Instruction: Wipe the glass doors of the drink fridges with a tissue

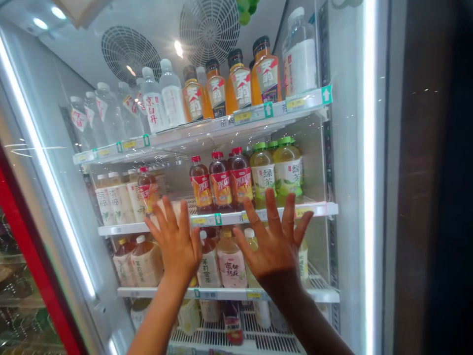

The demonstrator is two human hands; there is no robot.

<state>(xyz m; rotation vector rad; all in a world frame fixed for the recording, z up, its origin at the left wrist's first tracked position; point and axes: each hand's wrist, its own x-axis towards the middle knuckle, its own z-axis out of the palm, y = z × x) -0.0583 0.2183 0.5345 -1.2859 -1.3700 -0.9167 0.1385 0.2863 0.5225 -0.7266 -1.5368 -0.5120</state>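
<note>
**Both hands spread before the drinks fridge**

Head view: I see my left hand [179, 244] and right hand [275, 241] raised side by side, backs to the camera, fingers fanned wide; both are slack and grasp nothing. They hang in front of the middle rail [221, 218] of the fridge [347, 197]; whether the fingertips touch it I cannot tell. Between the two hands, one shelf down, stands the pink bottle [231, 264]; its label is Chinese, too small for me to read surely. Above the rail stand the red-cap bottles [220, 180], labelled 冰红茶; just right of them are the green-cap bottles [287, 170], labelled 绿茶. On the top shelf are the orange bottles [240, 84] with large white-and-red characters; left of them the water bottles [153, 106], whose label ends in 白开. Two fans [209, 29] sit in the ceiling.
</note>
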